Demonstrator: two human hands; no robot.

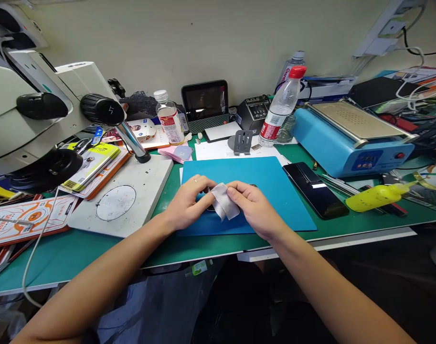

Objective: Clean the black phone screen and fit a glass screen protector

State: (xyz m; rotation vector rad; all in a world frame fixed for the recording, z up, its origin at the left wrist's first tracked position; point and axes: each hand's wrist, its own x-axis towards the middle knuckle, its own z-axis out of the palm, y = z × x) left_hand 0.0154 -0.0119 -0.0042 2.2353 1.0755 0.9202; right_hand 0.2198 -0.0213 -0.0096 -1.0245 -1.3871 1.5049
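Between my two hands is a small white wipe [225,201], creased and hanging down at its lower edge. My left hand [192,199] pinches its left side between thumb and fingers; a ring shows on one finger. On the other side my right hand [252,204] grips the upper right corner with thumb and forefinger. Both hands are over a blue mat [275,191]. Beneath the wipe and fingers lies a dark object, mostly hidden, so its kind cannot be made out. A black smartphone [313,191] lies at the mat's right edge.
A microscope [42,114] with a pale base [149,191] stands at left, beside boxed packages [35,217]. Behind the mat are a phone stand [242,142], a red-capped bottle [280,110] and a white-capped bottle [169,119]. At right sit a blue heating plate machine [346,143] and a yellow squeeze bottle [373,198].
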